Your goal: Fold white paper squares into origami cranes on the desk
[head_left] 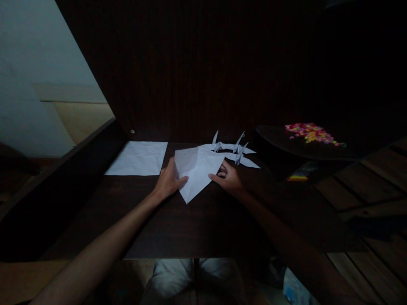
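Between my two hands is a creased piece of white paper [199, 167], tilted above the dark desk with one corner pointing toward me. My left hand [169, 180] grips its left edge, thumb on top and fingers behind it. On the other side, my right hand [227, 177] pinches the right edge, its thumb over the paper and its fingers curled underneath. Just behind the paper stand several folded white paper cranes [238, 157], partly overlapping. A flat, wrinkled sheet of white paper [140, 157] lies on the desk to the left of my left hand.
The dark wooden desk [165, 228] has a raised side board [63, 182] at left and a tall back panel [190, 72]. At right, a dark rounded shelf [280, 142] bears a pile of small pink, red and yellow pieces [313, 133]. My legs [173, 279] show below the front edge.
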`<move>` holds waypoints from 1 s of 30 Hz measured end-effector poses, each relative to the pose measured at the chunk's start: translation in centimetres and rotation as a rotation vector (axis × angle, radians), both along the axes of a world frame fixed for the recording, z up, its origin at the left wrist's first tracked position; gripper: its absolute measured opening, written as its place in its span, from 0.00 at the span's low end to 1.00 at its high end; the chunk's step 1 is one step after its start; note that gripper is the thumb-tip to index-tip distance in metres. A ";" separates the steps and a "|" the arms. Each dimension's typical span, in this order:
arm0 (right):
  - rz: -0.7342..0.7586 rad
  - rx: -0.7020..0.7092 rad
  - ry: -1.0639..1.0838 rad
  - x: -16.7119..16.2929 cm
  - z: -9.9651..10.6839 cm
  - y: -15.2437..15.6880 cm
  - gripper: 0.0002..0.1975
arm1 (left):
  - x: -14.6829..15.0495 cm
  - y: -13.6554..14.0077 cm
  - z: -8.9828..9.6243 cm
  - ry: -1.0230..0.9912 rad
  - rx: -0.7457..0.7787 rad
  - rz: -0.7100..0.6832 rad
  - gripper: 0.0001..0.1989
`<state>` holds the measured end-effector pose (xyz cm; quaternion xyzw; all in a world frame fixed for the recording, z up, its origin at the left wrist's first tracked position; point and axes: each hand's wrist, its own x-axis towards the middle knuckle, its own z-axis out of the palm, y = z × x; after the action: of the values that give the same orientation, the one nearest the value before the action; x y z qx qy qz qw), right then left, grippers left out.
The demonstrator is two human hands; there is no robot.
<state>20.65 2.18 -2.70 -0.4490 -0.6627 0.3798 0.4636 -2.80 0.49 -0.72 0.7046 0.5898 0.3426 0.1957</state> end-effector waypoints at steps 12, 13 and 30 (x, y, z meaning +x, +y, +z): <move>0.008 0.077 -0.321 0.0 0.0 -0.5 0.19 | 0.3 -0.1 0.0 -0.093 -0.029 0.065 0.37; -0.008 0.077 -0.357 0.0 0.1 -0.6 0.19 | 0.3 0.0 -0.1 -0.108 -0.032 0.068 0.37; -0.021 0.065 -0.439 -0.6 0.7 -1.0 0.21 | 0.1 0.5 -1.0 -0.148 -0.067 0.100 0.31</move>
<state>20.09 1.17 -1.97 -0.5125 -0.7549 0.2468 0.3264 -2.69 0.96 -1.68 0.6401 0.6193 0.3832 0.2447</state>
